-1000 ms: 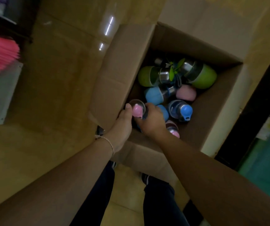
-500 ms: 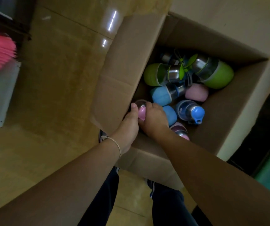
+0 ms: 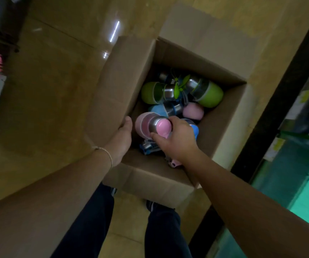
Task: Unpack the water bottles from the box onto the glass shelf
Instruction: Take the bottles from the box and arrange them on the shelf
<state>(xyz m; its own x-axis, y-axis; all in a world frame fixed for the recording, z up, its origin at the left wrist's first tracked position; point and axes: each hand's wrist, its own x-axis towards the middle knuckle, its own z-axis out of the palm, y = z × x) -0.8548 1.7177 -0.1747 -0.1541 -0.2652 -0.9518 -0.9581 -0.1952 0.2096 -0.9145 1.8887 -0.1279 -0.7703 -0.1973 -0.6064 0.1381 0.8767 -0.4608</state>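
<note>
Fingers (image 3: 176, 121) of my right hand (image 3: 179, 142) wrap the cap end of a pink bottle (image 3: 145, 125), thumb underneath, firm hold. The bottle is at the near-left corner of the box (image 3: 116, 86), tilted and sitting higher than the rest of the pile. My left hand (image 3: 122, 136) grips the box's left wall, thumb inside the edge, other fingers hidden behind cardboard.

Step, as I judge it: taking one bottle out. Most of the unpacking is left, since several bottles lie inside. The next move calls for clearing the rim without knocking the neighbours, then carrying it to the glass shelf, which I can't pick out here.

Materials: the pink bottle has a smooth glossy cap, a shiny steel collar and a rounded pink body. It looks slick, so grip matters. A green bottle (image 3: 149, 93) by the far-left wall and a blue bottle (image 3: 156, 108) mid-box are both rounded and lie on their sides, jumbled. The box is plain matte cardboard with its flaps open, on a shiny tiled floor (image 3: 47, 90).
</note>
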